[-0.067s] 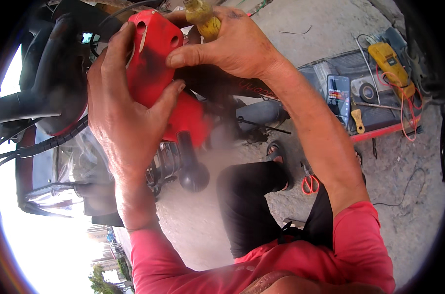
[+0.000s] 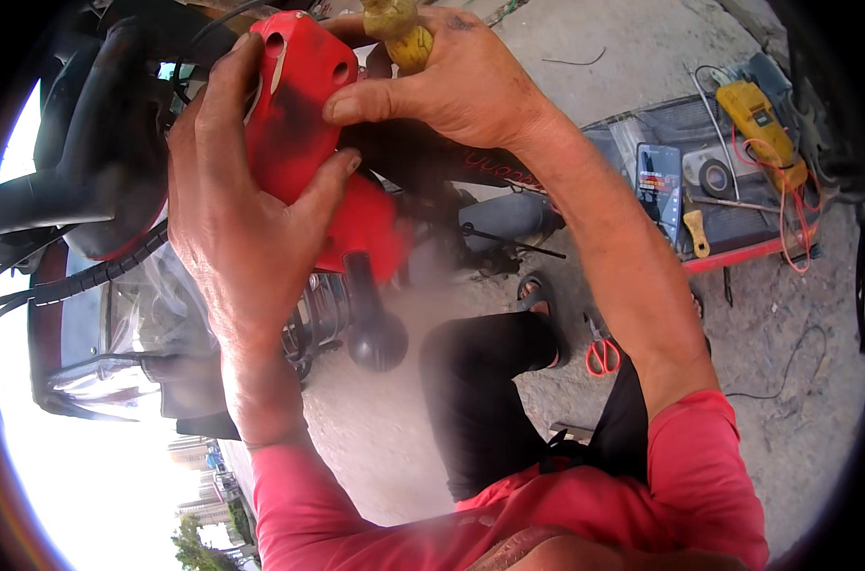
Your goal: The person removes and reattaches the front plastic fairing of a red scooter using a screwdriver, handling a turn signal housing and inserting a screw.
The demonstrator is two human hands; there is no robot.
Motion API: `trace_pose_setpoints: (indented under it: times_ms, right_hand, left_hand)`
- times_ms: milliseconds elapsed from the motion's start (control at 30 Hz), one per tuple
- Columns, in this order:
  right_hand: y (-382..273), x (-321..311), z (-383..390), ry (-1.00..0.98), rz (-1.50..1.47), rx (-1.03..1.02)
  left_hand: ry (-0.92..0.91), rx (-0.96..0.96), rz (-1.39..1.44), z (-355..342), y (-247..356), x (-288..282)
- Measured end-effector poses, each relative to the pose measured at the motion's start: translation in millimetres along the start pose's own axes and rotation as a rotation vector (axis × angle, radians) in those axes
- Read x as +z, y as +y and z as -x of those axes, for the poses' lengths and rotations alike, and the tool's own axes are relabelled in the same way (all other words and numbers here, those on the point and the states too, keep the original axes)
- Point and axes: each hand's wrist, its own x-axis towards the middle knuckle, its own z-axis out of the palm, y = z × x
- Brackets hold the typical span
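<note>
My left hand grips the left side of a red housing with two holes near its top and a dark smudge on its face. My right hand is closed around a yellow-handled tool, with its thumb pressed on the housing's right side. A dark rounded knob on a short stem hangs below the housing. Black vehicle parts and cables lie left of my hands, and a dark bar with red lettering is behind them. The housing's lower part looks hazy.
At right, a mesh platform with a red edge holds a phone, yellow meter, tape roll, rods and a small wooden-handled tool. Orange-handled scissors lie on the concrete by my legs. A clear plastic sheet hangs at left.
Both my hands and the red housing have shifted very slightly upward in the picture. Their grips look the same.
</note>
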Motion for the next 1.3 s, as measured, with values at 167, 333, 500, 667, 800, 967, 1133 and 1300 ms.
trace_pose_setpoints:
  times_ms: [167, 333, 500, 667, 800, 967, 1133, 1300]
  right_hand:
    - [-16.3, 14.0, 2.3, -0.045, -0.195, 0.043]
    - [-20.7, 7.7, 1.6, 0.004, 0.156, 0.032]
    - [-27.9, 10.8, 6.7, -0.057, -0.234, 0.149]
    - [-12.1, 13.7, 2.6, -0.003, -0.218, 0.131]
    - [-22.9, 19.1, 7.0, 0.028, -0.194, 0.151]
    - [-16.5, 17.2, 3.4, 0.007, -0.212, 0.128]
    - [-24.4, 20.5, 4.2, 0.045, -0.254, 0.172]
    - [-6.6, 12.0, -1.1, -0.032, -0.321, 0.08]
  left_hand:
    - [-0.059, -0.065, -0.028, -1.9, 21.0, -9.0]
    - [0.133, 0.041, 0.069, 16.9, -1.1, -11.4]
    - [0.318, 0.042, 0.272, 58.0, -11.7, -34.8]
    - [0.503, -0.26, 0.568, 76.0, -37.2, -32.9]
    - [0.619, -0.374, 0.714, 78.7, -45.4, -13.3]
    - [0.596, -0.384, 0.888, 91.0, -78.0, -15.9]
    - [0.353, -0.061, 0.533, 86.0, -25.9, -41.5]
    - [0.165, 0.125, 0.057, 18.8, -6.6, -26.9]
